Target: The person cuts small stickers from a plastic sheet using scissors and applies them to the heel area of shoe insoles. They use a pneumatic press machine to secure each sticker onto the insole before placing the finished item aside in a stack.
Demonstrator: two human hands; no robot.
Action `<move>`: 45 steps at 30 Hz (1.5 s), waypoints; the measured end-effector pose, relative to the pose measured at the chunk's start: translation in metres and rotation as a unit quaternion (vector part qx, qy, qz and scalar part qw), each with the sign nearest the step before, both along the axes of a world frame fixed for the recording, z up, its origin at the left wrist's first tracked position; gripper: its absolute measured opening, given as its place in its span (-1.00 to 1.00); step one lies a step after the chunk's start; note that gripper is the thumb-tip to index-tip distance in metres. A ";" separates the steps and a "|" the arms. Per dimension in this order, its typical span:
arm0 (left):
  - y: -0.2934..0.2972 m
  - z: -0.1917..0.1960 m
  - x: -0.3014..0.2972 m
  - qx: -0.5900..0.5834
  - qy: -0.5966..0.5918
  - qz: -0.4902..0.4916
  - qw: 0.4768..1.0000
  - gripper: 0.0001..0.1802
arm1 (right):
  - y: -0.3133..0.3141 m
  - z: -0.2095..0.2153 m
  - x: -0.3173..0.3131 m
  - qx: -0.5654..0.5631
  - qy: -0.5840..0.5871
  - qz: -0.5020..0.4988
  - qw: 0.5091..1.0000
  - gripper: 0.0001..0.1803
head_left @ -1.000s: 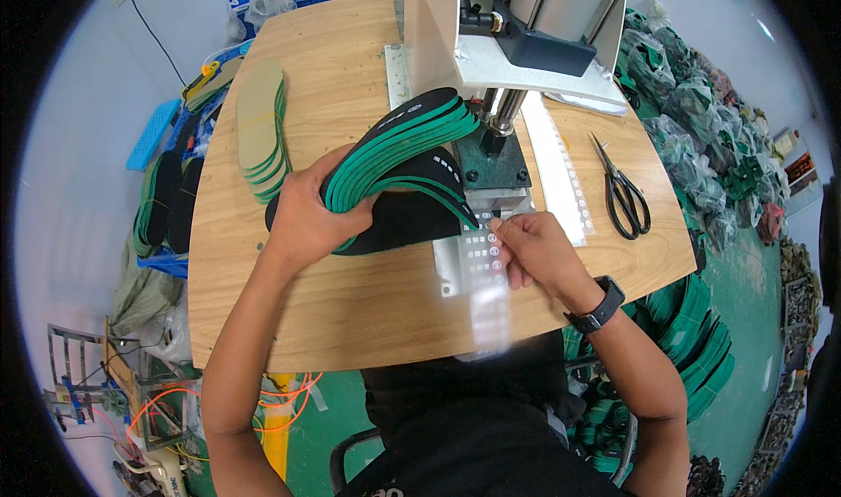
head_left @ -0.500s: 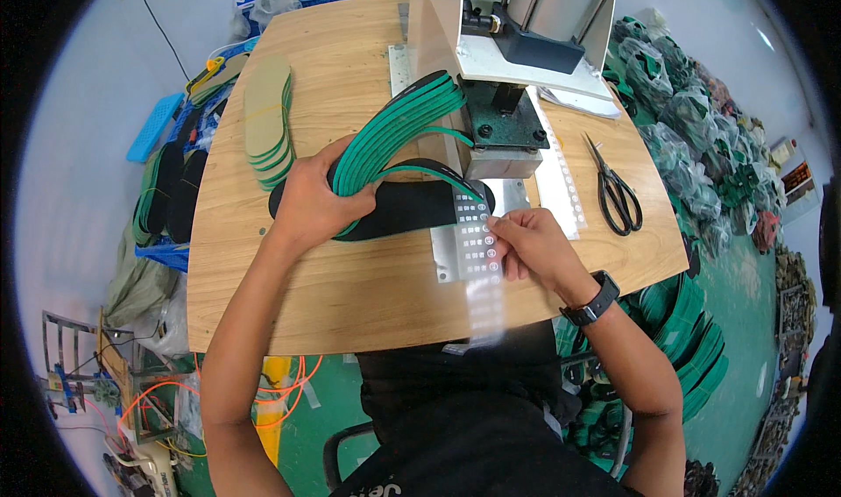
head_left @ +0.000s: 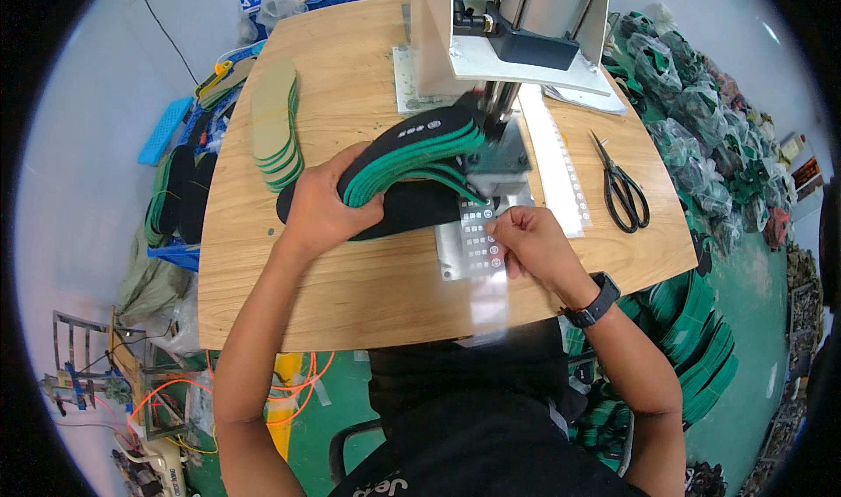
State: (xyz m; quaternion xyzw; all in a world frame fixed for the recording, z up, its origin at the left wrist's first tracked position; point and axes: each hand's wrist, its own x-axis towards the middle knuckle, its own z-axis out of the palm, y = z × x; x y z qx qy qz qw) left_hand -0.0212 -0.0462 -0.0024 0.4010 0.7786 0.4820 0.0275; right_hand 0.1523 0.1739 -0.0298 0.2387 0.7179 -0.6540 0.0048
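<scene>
Bare counter [head_left: 350,295] lies between the hands and its near edge. The left hand [head_left: 320,208] grips a fanned stack of green-edged insoles [head_left: 412,151] under the press [head_left: 499,50]; the right hand [head_left: 530,243] pinches a clear sticker strip [head_left: 480,234].

Free room: bare wood on the table [head_left: 350,295] along the near edge, left to centre, and the far-left corner behind the tan insole pile [head_left: 276,124].

Blocked: press machine [head_left: 508,41] fills centre-back; its head hangs low over the metal plate [head_left: 455,252], so only a tight gap beneath. Left hand [head_left: 320,212] w/ fanned green-edged insole stack [head_left: 412,155] shuts off the approach from the left. Right hand [head_left: 530,243] on the clear sticker strip [head_left: 480,234] covers the plate's right side. Scissors [head_left: 622,186] lie right, w/ white backing strip [head_left: 552,164] btwn them & the machine.
</scene>
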 end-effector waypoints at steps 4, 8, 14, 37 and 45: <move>-0.014 0.010 0.010 -0.106 -0.016 0.036 0.994 -0.31 | 0.005 -0.004 0.012 0.060 0.074 0.035 0.995 -0.81; -0.042 -0.006 0.000 -0.126 0.022 -0.061 0.990 -0.25 | 0.061 0.022 0.004 0.107 0.115 -0.011 0.988 -0.79; -0.046 0.032 -0.017 -0.247 -0.078 -0.112 0.959 -0.10 | 0.173 0.063 -0.033 0.379 0.175 -0.203 0.886 -0.47; -0.152 -0.036 0.081 0.064 -0.084 0.101 0.989 -0.07 | -0.120 0.049 -0.034 0.521 0.248 0.338 0.744 -0.41; -0.097 -0.013 -0.036 0.141 -0.034 0.202 0.969 -0.41 | -0.073 0.092 0.039 0.449 0.259 0.275 0.810 -0.37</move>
